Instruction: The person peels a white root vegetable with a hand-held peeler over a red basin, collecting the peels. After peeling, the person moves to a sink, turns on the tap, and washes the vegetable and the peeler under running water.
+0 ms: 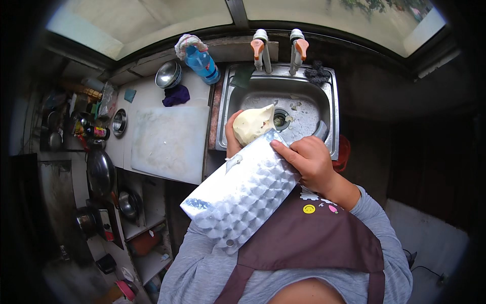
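My left hand (231, 133) cups a peeled, cream-coloured root vegetable (251, 123) over the near left part of the steel sink (222, 114). A pointed end of it faces the drain. My right hand (313, 161) grips a wide cleaver (246, 190) with a dimpled, scale-patterned blade; its grey handle end shows past my knuckles. My index finger lies along the blade. The blade's far corner overlaps the lower edge of the vegetable, and I cannot tell whether they touch. A small pale scrap (234, 161) clings to the blade. Most of my left fingers are hidden.
Scraps lie around the sink drain (281, 119). Two taps with orange handles (257, 47) rise behind it, near a dark scrubber (317, 72). To the left are a white cutting board (171, 142), a blue bottle (203, 64), metal bowls (167, 74) and a purple cloth (176, 95).
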The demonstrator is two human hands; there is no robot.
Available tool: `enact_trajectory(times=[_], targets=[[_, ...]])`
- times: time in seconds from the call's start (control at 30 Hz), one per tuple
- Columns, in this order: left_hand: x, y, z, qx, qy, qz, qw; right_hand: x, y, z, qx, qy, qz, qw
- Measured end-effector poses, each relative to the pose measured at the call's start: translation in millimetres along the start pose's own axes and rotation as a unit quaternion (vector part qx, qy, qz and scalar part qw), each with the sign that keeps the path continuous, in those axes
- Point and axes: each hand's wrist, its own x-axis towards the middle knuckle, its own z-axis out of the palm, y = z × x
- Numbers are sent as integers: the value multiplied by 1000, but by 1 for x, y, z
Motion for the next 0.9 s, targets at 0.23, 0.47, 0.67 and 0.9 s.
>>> enact_trajectory(times=[0.23,0.47,0.67,0.9], targets=[[-2,0,-5,36,-37,1,999,-6,0,0,10,-19,10,1000],[-4,-16,-8,-49,-58,-52,996,-18,17,21,0,-24,68,997],[-14,-39,-15,-117,-46,-82,989,-29,24,43,-11,-19,97,995],[-7,-29,-13,216,8,134,967,-48,49,59,-59,-16,200,978]])
